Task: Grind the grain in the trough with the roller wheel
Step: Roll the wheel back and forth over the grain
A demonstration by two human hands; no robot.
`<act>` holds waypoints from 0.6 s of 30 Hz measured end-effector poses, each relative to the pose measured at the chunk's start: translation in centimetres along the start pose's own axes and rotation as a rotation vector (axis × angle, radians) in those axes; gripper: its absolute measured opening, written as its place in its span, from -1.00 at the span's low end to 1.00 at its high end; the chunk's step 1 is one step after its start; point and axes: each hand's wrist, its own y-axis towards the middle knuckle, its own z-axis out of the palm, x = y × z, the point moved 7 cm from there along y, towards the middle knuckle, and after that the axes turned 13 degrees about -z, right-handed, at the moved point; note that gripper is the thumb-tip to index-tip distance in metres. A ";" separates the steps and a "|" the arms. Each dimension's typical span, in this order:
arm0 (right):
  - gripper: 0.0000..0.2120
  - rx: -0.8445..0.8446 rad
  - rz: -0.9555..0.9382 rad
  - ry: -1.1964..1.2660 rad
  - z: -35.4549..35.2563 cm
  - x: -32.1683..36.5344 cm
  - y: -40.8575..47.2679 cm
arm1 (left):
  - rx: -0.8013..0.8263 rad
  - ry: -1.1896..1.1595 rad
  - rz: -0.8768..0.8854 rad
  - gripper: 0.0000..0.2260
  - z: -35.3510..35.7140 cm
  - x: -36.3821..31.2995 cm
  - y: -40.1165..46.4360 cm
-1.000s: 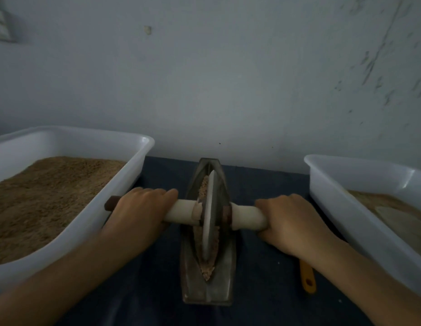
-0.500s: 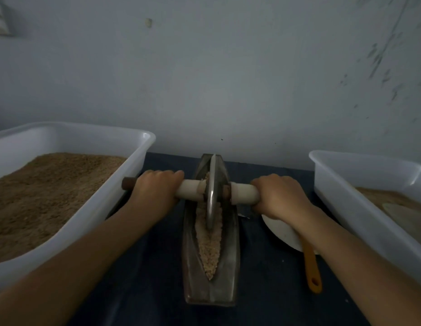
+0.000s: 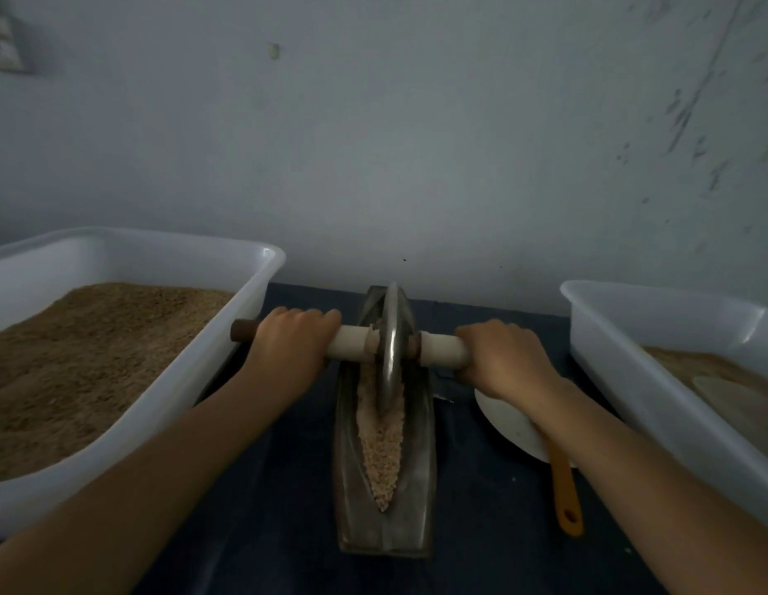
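gripping the axle either side of the wheel [image 3: 390, 350], my left hand [image 3: 294, 341] and right hand [image 3: 504, 358] are both wrapped tight so the load stays even. wheel stands upright near the trough's [image 3: 384, 534] far end, rim in the grain [image 3: 380, 453]. bins flank the trough, keeping supply close, i judge.
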 end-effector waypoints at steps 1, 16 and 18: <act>-0.87 0.002 -0.011 -0.009 -0.3 0.4 -0.7 | 0.018 -0.002 0.003 -0.77 -0.1 0.1 -0.7; -0.89 0.198 -0.053 0.028 -2.1 3.0 -5.7 | 0.082 -0.067 0.083 -0.78 -3.1 0.2 -5.3; -0.89 0.211 -0.037 0.040 -1.4 2.4 -4.4 | 0.068 -0.065 0.061 -0.79 -2.5 0.1 -4.3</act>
